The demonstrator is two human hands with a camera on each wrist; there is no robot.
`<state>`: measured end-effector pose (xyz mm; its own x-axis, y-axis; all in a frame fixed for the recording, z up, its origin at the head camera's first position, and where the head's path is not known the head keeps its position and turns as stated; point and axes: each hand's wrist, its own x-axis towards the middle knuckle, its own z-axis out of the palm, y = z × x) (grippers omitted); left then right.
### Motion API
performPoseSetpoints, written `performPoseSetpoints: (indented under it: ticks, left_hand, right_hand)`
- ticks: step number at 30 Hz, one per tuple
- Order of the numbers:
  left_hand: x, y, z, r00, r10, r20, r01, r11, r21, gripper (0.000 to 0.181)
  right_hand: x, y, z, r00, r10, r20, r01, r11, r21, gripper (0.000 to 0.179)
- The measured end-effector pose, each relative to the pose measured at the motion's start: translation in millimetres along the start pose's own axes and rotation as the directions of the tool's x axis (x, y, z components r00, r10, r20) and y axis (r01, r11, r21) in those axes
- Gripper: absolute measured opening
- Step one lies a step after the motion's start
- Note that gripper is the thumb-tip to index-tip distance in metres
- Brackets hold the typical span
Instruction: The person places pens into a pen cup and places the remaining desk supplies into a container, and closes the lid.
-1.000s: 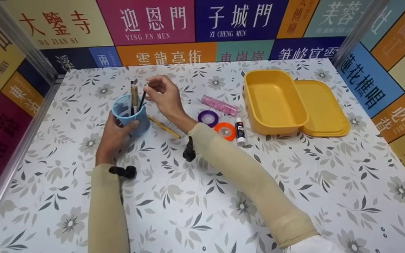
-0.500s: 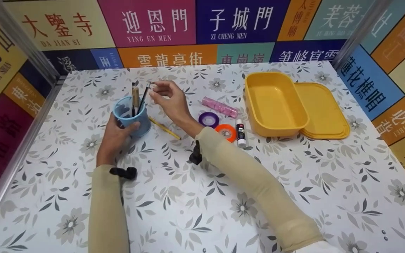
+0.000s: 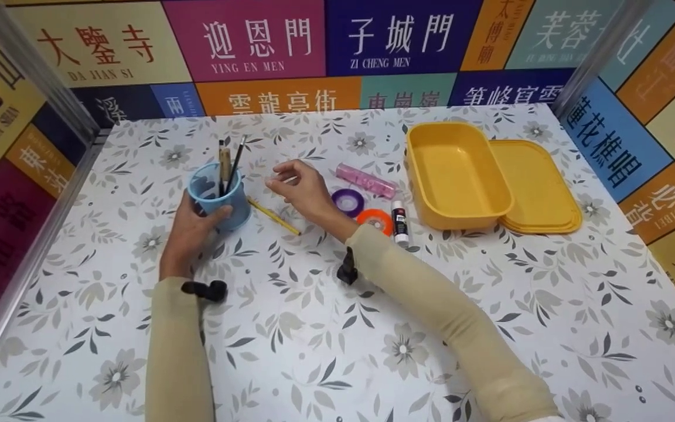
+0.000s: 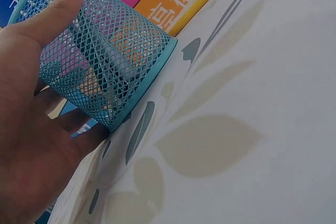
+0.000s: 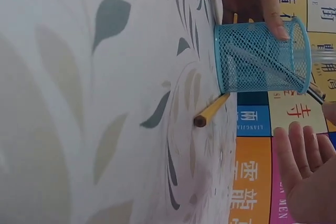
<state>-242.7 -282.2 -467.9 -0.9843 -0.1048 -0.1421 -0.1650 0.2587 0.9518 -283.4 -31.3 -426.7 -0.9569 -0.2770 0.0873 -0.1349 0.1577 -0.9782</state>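
A light-blue mesh pen cup [image 3: 239, 215] stands at the left of the table. My left hand [image 3: 190, 234] grips its side, the thumb lying across the mesh and the fingers around the other side in the left wrist view. Leaning inside the cup are a dark pencil [image 3: 237, 161] and a tan-barrelled pen [image 3: 225, 166] beside another dark stick. To the right of the cup, my right hand [image 3: 305, 189] is raised with relaxed fingers and holds nothing. A yellow pencil [image 3: 277, 217] lies on the table between the cup and that hand, its blunt end showing in the right wrist view.
Right of my right hand lie a pink translucent tube [image 3: 365, 180], a purple tape roll [image 3: 348, 201], an orange tape roll [image 3: 374, 222] and a glue stick [image 3: 400, 224]. Farther right, an open yellow box [image 3: 460, 220] overlaps its lid [image 3: 548, 193]. Printed panels [image 3: 255, 41] wall the table.
My right hand has let go of the dark pencil, which stays leaning in the cup, and has moved right and toward me. The left hand stays on the cup.
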Motion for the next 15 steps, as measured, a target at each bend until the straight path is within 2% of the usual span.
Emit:
performPoseSetpoints:
  ticks: [5,10,15]
  left_hand:
    - [0.9,0.6,0.6,0.999,0.032,0.012,-0.032,1.000,-0.001,0.101]
    - [-0.9,0.9,0.0,0.999,0.041,0.022,-0.040,0.999,-0.010,0.099]
    - [-2.0,-0.2,-0.7,0.999,0.037,0.019,-0.037,0.999,-0.018,0.097]
  right_hand:
    - [-5.2,0.9,-10.2,0.998,0.046,0.039,-0.042,0.996,-0.085,0.035]
    - [-8.6,3.1,-16.2,0.997,0.058,0.052,-0.048,0.982,-0.180,0.036]
    - [-10.2,5.9,-18.8,0.994,0.081,0.075,-0.062,0.971,-0.230,0.034]
